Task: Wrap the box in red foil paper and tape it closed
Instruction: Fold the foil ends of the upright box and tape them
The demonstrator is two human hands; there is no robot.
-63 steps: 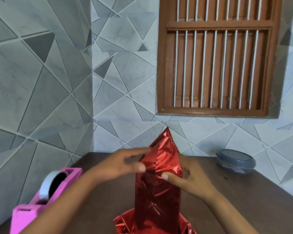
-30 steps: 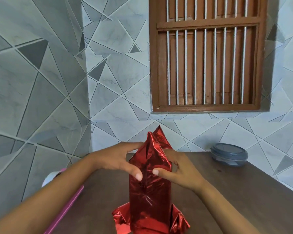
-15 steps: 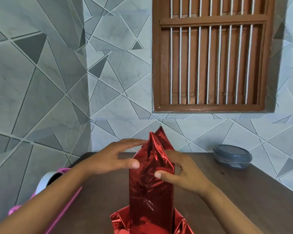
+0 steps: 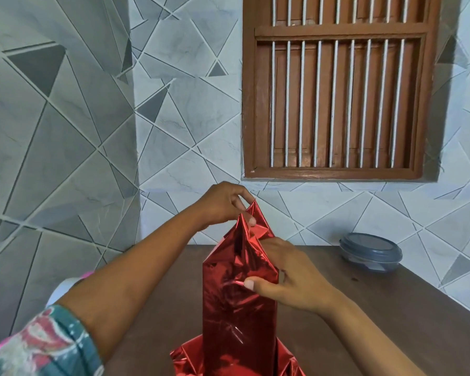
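While left hand (image 4: 223, 204) pinches red foil (image 4: 239, 294) peak, right hand (image 4: 291, 278) grips box side.

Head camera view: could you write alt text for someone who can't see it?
Two bare hands fold red foil paper over the top of a tall upright box on a brown table: the left hand pinches the foil's peak, and the right hand presses its side. A lidded grey container sits by a tiled wall, under a barred wooden window.

A teal sleeve (image 4: 52, 346) with a red-and-white floral print covers the left upper arm; both forearms and the right hand (image 4: 291, 278) are bare.
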